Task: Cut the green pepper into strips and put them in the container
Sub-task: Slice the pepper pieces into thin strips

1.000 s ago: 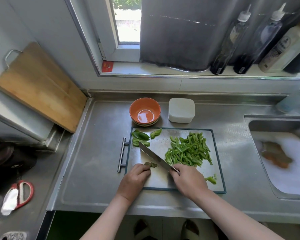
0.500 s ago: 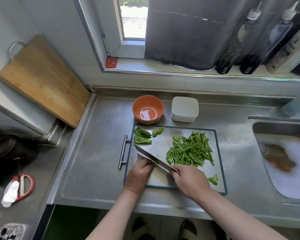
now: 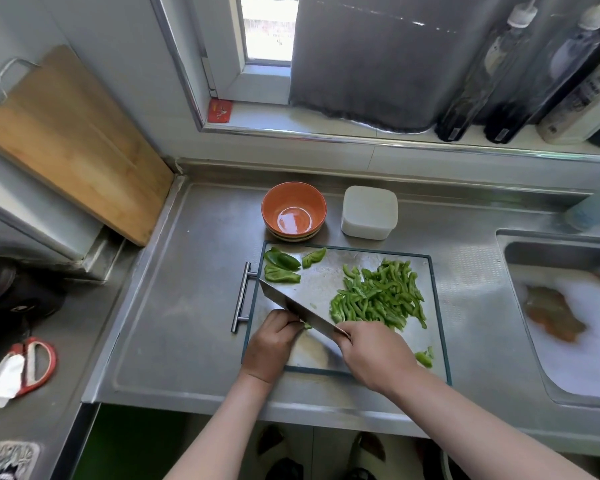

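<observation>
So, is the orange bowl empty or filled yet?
Empty: the orange ceramic bowl shows only its bare glossy bottom, nothing inside.

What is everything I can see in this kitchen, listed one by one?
cutting board: one, steel, counter middle
pepper strips: one pile, green, board's right half
uncut pepper pieces: three, green, board's far-left corner
knife: one, silver, slanted across the board
bowls: stacked, orange, behind the board
container: one, white, right of the bowls
wooden board: one, tan, leaning at left wall
bottles: at least three, dark and white, windowsill
scissors: one, red-handled, far left
sink: one, steel, right
left hand: curled on a pepper piece beside the knife
right hand: grip on the knife handle
</observation>
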A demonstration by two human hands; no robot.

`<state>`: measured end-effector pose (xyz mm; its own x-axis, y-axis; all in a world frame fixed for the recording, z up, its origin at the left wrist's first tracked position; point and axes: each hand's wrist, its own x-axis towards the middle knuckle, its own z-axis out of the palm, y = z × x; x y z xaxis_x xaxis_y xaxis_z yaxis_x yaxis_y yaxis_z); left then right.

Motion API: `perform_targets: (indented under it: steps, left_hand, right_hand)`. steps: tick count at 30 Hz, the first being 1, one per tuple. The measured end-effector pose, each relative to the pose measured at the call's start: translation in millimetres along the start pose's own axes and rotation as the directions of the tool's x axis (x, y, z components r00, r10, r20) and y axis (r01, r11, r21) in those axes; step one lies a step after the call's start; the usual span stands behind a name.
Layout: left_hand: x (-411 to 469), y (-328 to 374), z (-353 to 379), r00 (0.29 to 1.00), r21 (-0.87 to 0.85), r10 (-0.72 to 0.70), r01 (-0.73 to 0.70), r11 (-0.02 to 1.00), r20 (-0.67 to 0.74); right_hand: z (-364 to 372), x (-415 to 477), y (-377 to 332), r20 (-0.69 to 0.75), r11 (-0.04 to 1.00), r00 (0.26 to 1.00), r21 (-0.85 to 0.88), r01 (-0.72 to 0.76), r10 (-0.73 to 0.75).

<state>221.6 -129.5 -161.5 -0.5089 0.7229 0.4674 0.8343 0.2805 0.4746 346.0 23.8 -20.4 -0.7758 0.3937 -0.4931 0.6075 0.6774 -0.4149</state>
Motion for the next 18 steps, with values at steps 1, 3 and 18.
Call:
perform_targets:
  steps: [1, 3, 18]
  left_hand:
    - [0.1, -0.2, -0.1, 1.0, -0.001, -0.001, 0.001, 1.0, 0.004]
    - [0.5, -0.1, -0.5, 1.0, -0.006, 0.003, -0.002, 1.0, 0.014]
    - [1.5, 0.1, -1.5, 1.0, 0.001, 0.013, -0.013, 1.0, 0.012]
  right_hand:
    - [-0.1, -0.3, 0.3, 0.004, 1.0, 1.0, -0.002, 0.002, -0.002]
    - [-0.3, -1.1, 2.0, 0.013, 1.0, 1.0, -0.009, 0.003, -0.002]
    - [3.8, 8.7, 5.2, 0.081, 0.997, 0.996, -0.077, -0.032, 0.038]
